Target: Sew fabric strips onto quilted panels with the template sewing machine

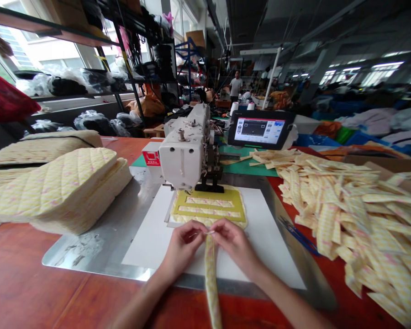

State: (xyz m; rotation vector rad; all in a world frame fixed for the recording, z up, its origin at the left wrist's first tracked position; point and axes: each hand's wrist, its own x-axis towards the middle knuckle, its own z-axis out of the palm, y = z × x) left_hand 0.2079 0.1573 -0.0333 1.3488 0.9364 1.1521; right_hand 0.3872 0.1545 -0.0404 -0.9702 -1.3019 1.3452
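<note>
My left hand (182, 246) and right hand (233, 244) pinch a quilted strip (210, 278) above the desk (30, 283); plastic bags (65, 80) of dark goods sit on a shelf (89, 95), upper left.

Bright daylight glares through the tall glazed windows (27, 50) far ahead of the left hand (182, 249). The right hand (234, 249) throws only soft shadow on the flat white board (270, 246); wide-angle bending warps the frame edges.
</note>
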